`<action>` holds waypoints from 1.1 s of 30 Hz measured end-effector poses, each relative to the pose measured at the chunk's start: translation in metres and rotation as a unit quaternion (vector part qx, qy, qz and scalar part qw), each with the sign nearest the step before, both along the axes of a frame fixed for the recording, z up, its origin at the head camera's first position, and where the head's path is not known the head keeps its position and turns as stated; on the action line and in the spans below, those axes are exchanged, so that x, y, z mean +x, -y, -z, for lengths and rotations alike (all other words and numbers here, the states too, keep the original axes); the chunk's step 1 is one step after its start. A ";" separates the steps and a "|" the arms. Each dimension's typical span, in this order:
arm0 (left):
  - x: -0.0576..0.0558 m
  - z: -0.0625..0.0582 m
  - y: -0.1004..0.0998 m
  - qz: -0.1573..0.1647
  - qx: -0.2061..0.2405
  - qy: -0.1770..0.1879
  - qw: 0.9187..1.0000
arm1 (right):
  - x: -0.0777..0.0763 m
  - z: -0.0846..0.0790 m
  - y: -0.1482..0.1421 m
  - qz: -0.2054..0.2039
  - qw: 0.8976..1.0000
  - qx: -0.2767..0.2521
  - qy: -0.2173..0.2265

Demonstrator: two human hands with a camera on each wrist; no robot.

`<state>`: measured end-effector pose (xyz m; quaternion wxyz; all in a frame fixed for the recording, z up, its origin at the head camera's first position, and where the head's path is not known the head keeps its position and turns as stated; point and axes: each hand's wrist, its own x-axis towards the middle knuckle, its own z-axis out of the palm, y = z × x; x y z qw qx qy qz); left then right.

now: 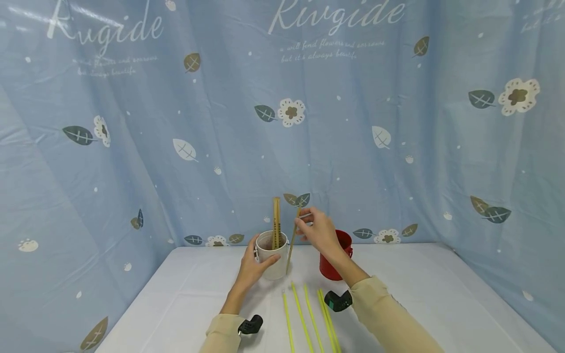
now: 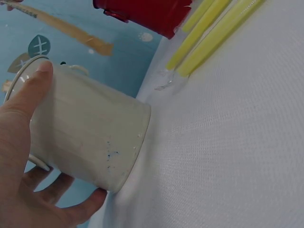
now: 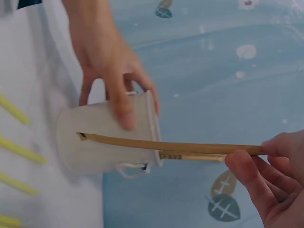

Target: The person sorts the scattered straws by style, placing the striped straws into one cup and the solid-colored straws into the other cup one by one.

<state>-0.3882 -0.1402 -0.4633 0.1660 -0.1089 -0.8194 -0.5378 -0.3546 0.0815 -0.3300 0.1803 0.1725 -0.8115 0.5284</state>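
Observation:
My left hand (image 1: 250, 268) grips the side of a white metal bucket (image 1: 274, 262), which stands upright on the table. In the left wrist view its thumb lies along the bucket wall near the rim, with the other fingers round the far side. Several flat bamboo sticks (image 1: 276, 220) with dark printed marks stand inside the bucket. My right hand (image 1: 320, 233) pinches another bamboo stick (image 1: 292, 247) near its upper end. That stick hangs almost upright, its lower end outside the bucket on the right. From the right wrist view, the stick (image 3: 128, 142) passes in front of the bucket wall.
A red bucket (image 1: 328, 270) stands to the right, partly hidden behind my right forearm. Several thin yellow sticks (image 1: 301, 316) with clear tips lie on the white table (image 1: 176, 304) in front. A blue patterned curtain (image 1: 335, 147) hangs behind and at the sides.

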 end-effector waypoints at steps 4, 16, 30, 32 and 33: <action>0.000 -0.001 0.000 0.004 0.001 0.002 1.000 | -0.003 -0.010 0.002 0.004 1.000 -0.005 -0.015; 0.002 -0.004 -0.001 0.000 -0.002 -0.001 1.000 | -0.005 -0.041 0.008 0.008 0.998 -0.018 -0.056; 0.003 -0.005 -0.001 0.000 0.002 0.007 1.000 | -0.013 -0.043 0.015 0.016 0.997 -0.019 -0.071; 0.002 -0.003 -0.001 0.000 0.001 0.006 1.000 | -0.016 -0.036 0.016 0.019 0.997 -0.018 -0.066; 0.002 -0.003 -0.001 0.000 0.000 0.005 1.000 | -0.017 -0.033 0.016 0.021 0.997 -0.018 -0.067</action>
